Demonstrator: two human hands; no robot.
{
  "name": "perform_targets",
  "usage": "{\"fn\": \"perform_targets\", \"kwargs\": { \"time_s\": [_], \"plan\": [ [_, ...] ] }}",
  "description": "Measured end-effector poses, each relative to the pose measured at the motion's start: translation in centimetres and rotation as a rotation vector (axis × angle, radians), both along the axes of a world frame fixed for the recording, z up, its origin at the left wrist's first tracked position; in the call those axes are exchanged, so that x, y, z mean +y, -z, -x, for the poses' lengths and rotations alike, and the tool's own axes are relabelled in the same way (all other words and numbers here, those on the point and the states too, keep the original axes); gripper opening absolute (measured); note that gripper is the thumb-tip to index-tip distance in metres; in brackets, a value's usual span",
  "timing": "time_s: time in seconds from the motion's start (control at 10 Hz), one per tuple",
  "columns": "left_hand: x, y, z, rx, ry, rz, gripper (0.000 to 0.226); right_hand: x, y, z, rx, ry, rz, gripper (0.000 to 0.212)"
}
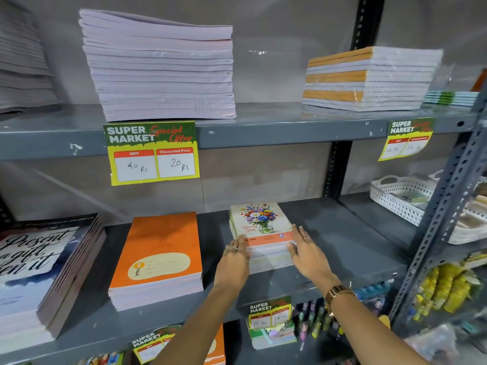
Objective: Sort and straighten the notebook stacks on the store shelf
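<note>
A small stack of notebooks with a flower-bouquet cover (261, 222) lies on the middle grey shelf (342, 246). My left hand (234, 259) presses flat against the stack's front left corner. My right hand (307, 252) presses its front right corner, fingers spread. Both hands touch the stack's sides without lifting it. To its left lies a stack of orange notebooks (160, 254). Further left is a tall stack with a "Present a gift" cover (39, 270). On the upper shelf stand a tall pale notebook stack (160, 72) and a plastic-wrapped orange-spined bundle (369, 80).
Yellow price tags (152, 154) hang from the shelf edges. A white perforated basket (403, 198) sits at the right of the middle shelf, behind a slotted metal upright (445, 219). Pens and small notebooks fill the lower shelf. Bare shelf lies right of the flower stack.
</note>
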State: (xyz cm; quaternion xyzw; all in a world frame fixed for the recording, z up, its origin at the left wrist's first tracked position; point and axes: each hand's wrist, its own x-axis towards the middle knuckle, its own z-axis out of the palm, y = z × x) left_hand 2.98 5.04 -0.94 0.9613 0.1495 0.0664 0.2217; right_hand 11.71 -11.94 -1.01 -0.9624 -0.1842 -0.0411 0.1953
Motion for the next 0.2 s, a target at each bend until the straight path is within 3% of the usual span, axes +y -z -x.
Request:
{"fn": "perform_targets", "kwargs": {
  "time_s": [0.2],
  "plan": [
    [2.3,-0.7,2.6,-0.099,0.047,-0.044,0.059,1.3,-0.1,2.1,-0.156,0.004,0.084,0.057]
  ]
}}
